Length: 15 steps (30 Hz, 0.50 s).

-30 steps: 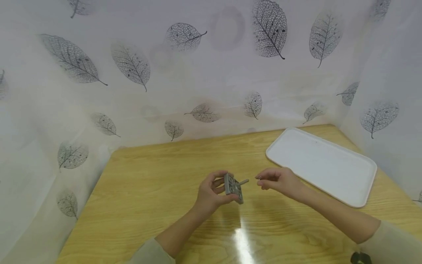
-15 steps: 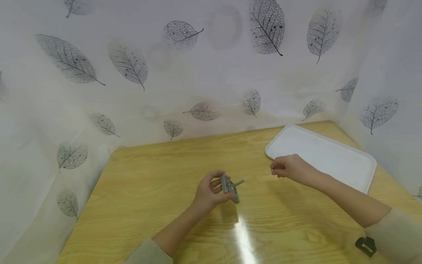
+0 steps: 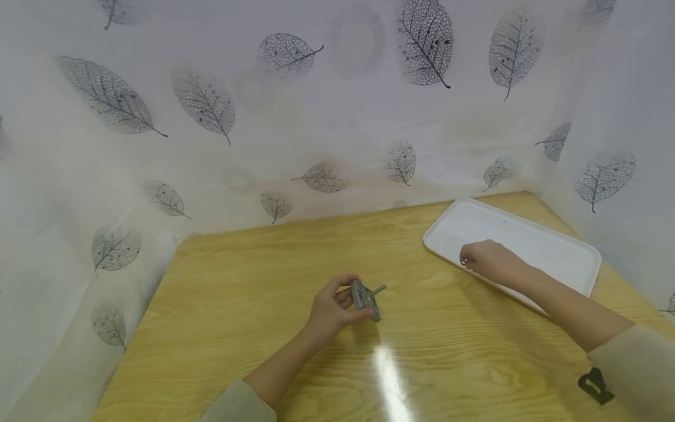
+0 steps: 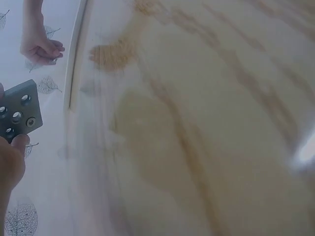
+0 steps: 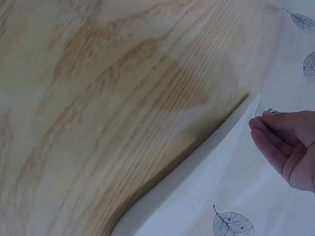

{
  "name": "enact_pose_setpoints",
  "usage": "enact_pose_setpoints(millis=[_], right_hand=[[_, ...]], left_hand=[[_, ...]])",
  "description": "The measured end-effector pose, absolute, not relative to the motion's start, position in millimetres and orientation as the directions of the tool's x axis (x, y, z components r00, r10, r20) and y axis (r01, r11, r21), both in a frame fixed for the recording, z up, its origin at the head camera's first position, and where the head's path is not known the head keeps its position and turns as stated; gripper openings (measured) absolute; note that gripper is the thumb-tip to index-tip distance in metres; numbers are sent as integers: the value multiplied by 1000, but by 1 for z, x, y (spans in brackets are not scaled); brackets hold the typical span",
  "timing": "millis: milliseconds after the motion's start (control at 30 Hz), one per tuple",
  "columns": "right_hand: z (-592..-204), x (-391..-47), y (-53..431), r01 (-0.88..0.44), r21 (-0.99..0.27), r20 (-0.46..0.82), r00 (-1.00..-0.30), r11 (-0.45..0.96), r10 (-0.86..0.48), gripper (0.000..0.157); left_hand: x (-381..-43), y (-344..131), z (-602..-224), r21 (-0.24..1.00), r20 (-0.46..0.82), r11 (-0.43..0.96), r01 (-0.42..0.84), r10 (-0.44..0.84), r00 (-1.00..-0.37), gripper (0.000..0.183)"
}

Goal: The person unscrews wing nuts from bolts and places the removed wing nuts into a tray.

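Observation:
My left hand (image 3: pixel 328 308) grips a square grey metal block (image 3: pixel 364 300) by its edges, thumb below and fingers above, over the middle of the table. A thin rod (image 3: pixel 379 289) sticks out from the block's right-hand face. Several round holes show on the block (image 4: pixel 22 110) in the left wrist view, and a round metal end (image 4: pixel 31 122) sits in one corner. My right hand (image 3: pixel 493 261) pinches a small shiny metal piece (image 3: pixel 463 261) between thumb and fingertips, over the tray's near left edge. Fingers mostly hide that piece (image 5: pixel 271 111), so I cannot tell its kind.
A white rectangular tray (image 3: pixel 527 237) lies at the back right of the wood-grain table (image 3: pixel 253 275). Leaf-patterned cloth (image 3: pixel 316 117) hangs behind and at the sides. A dark clip-like object (image 3: pixel 596 387) appears beside the right sleeve.
My right hand has moved away from the rod, rightward to the tray's edge, with the small metal piece pinched. My left hand keeps its grip on the block, shifting slightly left.

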State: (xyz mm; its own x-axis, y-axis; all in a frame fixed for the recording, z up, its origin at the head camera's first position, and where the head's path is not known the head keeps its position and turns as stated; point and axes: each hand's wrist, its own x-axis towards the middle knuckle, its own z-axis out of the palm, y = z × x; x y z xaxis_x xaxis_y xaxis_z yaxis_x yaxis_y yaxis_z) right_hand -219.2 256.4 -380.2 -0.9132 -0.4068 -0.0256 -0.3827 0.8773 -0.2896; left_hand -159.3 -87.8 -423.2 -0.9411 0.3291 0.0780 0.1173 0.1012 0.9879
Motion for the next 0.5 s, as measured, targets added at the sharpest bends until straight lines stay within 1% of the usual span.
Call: enact_pose_setpoints(millis=[133, 267, 500], right_hand=[[-386, -224, 268, -365, -280, -15, -923, 888, -384, 8], [-392, -228, 279, -323, -267, -40, -938, 908, -346, 8], [-395, -235, 296, -259, -224, -118, -950, 940, -290, 11]], left_hand=[[-162, -89, -426, 989, 76, 95, 113, 330, -941, 70], [-164, -90, -430, 992, 63, 86, 97, 329, -942, 69], [-169, -90, -436, 1000, -3, 18, 4, 372, -928, 74]])
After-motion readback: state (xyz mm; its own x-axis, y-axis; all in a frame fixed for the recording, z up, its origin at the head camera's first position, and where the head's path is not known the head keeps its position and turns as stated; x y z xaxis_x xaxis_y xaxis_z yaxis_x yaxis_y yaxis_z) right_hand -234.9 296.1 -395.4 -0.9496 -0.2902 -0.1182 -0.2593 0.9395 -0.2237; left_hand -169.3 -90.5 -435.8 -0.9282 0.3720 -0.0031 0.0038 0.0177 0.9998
